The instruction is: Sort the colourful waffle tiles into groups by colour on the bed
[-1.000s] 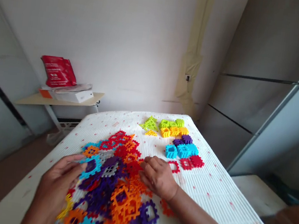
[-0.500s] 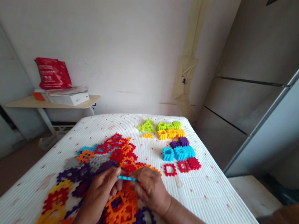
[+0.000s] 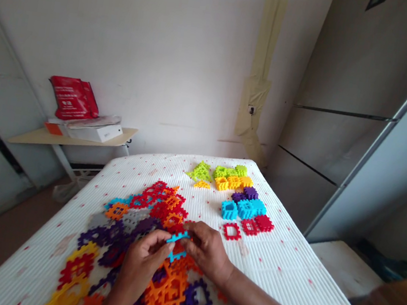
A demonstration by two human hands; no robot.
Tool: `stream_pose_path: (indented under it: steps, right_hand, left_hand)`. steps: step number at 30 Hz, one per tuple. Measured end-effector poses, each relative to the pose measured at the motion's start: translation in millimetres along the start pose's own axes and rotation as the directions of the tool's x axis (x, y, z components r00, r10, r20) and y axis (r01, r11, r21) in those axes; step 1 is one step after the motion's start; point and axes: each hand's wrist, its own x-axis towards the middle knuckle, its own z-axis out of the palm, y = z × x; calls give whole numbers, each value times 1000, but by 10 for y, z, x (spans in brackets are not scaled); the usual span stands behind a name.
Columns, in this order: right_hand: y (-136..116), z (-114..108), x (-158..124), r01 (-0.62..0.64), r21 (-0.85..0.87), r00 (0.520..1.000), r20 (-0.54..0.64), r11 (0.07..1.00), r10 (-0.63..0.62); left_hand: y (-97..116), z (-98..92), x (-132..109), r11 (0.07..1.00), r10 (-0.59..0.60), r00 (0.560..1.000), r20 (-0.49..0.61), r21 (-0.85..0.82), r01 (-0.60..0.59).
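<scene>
Between my two hands I hold a light blue notched plastic building tile (image 3: 176, 257) with an open middle, tilted above the pile. My left hand (image 3: 147, 253) pinches its left side between thumb and fingers. On the opposite side, my right hand (image 3: 208, 251) is closed around the right edge, its fingertips partly hidden. Below lie loose orange tiles (image 3: 169, 291), with purple tiles (image 3: 198, 298) by my right wrist. Red tiles (image 3: 170, 212) are heaped just beyond my hands. Yellow tiles (image 3: 70, 295) lie left of my left forearm.
Sorted stacks stand at the table's right: green (image 3: 229, 172), yellow (image 3: 233, 182), purple (image 3: 245, 194), blue (image 3: 244, 209) and red (image 3: 249, 225). Green triangular pieces (image 3: 201, 171) lie at the back. A small side table (image 3: 35, 136) holds a red bag (image 3: 72, 99). A metallic cabinet (image 3: 326, 139) stands right.
The blue tile was edge-on and has been tilted, so its open frame now shows. My left hand has moved slightly to the right. Both hands keep their hold.
</scene>
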Motion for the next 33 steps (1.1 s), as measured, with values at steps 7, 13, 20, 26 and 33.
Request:
stream_pose_path:
  steps: [7, 13, 20, 26, 33]
  right_hand:
    - [-79, 25, -22, 114, -395, 993, 15, 912, -117]
    - [-92, 100, -40, 92, -459, 996, 52, 884, -76]
    - [-104, 39, -32, 53, -258, 998, -12, 965, -59]
    - [-83, 13, -27, 263, -524, 958, 42, 810, -283]
    - [-93, 20, -24, 288, -499, 953, 68, 817, -294]
  left_hand:
    - [-87, 53, 17, 939, -190, 982, -18, -294, 177]
    - [-59, 95, 24, 929, -209, 978, -10, -315, 195]
    - [-64, 89, 19, 926, -169, 985, -20, -345, 152]
    - [-63, 93, 11, 909, -175, 984, -13, -387, 156]
    - [-50, 104, 3, 907, -172, 984, -36, -395, 144]
